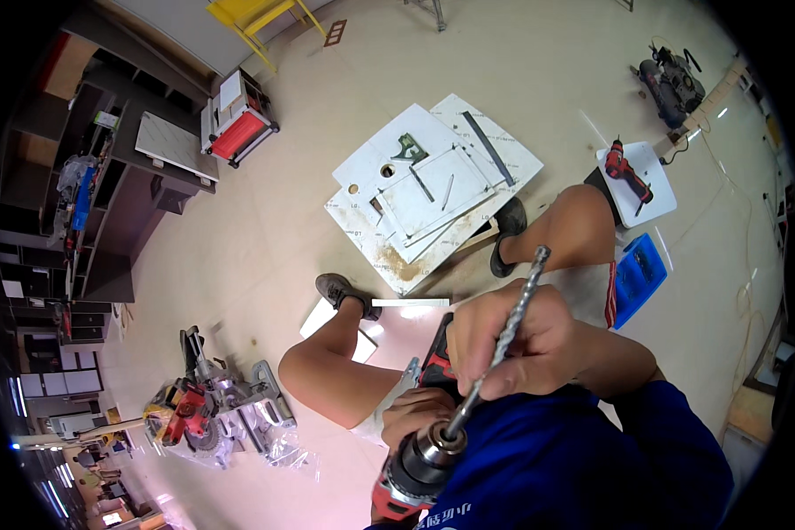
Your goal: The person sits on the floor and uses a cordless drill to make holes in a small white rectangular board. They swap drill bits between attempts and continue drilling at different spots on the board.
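Observation:
A red and black power drill (406, 477) is held close to my body, its metal chuck (439, 442) tilted up toward the right. My left hand (415, 413) wraps round the drill just behind the chuck. Out of the chuck runs a long spiral drill bit (514, 322). My right hand (526, 340) is closed with thumb and fingers on the bit's shaft, the tip sticking out above them. Whether the chuck grips the bit, I cannot tell.
Ahead lie stacked white boards (433, 234) with a combination square (409, 148) and dark straight bar (488, 147). To the right are a red cordless tool (627, 172) on a white stool and a blue bin (639, 278). A mitre saw (208, 411) stands left.

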Tool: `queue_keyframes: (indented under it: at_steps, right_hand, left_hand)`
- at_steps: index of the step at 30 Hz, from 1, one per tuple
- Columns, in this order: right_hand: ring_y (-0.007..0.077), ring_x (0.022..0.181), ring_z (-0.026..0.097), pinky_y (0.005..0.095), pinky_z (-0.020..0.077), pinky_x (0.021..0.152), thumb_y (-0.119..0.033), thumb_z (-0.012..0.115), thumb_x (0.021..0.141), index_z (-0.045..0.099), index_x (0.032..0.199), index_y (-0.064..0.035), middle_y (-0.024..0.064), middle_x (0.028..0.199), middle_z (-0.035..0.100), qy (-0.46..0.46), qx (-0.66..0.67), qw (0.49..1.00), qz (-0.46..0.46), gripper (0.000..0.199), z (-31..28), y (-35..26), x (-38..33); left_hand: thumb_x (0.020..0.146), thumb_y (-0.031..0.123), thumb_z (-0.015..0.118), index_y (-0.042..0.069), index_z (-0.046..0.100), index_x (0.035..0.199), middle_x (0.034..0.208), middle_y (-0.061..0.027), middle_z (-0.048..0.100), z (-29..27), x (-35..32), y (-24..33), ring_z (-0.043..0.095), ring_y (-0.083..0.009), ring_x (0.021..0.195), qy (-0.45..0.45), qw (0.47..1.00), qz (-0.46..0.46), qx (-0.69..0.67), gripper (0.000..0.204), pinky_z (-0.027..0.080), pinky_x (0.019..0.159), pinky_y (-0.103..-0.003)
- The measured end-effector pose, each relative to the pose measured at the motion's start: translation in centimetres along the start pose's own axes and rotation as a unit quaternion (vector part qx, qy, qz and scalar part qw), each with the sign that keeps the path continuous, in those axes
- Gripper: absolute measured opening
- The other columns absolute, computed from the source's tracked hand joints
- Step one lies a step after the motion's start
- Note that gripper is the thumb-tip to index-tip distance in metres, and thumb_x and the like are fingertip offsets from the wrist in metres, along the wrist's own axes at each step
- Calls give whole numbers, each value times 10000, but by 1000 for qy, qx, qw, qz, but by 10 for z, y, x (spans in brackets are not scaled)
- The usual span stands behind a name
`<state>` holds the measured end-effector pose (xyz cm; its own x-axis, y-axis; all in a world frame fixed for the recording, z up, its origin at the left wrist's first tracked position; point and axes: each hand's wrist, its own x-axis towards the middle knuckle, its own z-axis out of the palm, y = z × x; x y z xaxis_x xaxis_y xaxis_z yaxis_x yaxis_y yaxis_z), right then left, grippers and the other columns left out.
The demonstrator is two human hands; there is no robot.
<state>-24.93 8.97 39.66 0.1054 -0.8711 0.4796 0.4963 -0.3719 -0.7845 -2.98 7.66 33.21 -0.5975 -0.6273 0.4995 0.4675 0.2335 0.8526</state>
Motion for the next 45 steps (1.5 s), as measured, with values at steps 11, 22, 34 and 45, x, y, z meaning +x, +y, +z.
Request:
queue_keyframes:
  at_steps: [11,22,34,45]
  right_hand:
    - [128,656,561,238,412,574,-124,661,913,549,924,17,109,769,608,71,83,989,-100,180,1,-16,-12]
    - [226,811,642,289,514,699,-291,830,769,607,1043,17,126,996,597,-32,-38,995,87,469,37,2,-41]
    - [62,577,536,202,407,500,-146,664,920,585,1027,-39,26,832,611,231,-25,965,119,171,4,74,-62]
    - [82,399,271,234,224,356,-501,398,1014,332,679,-115,-14,539,366,115,471,864,-135,516,53,-13,0]
  left_hand:
    - [799,64,744,-33,536,1119,668,-134,610,3,-7,-22,569,-286,530,-39,977,182,103,393,510,516,-388]
    - [689,113,758,-20,584,835,654,-105,576,-8,-4,-14,584,-270,568,-73,967,145,194,263,514,537,-367]
    - [799,75,688,61,515,1056,657,-94,608,-2,-24,-23,626,-282,604,-3,978,169,125,311,550,640,-406]
    - [736,23,725,9,555,901,662,-116,611,2,-10,-12,593,-274,562,-32,979,96,178,237,516,543,-361]
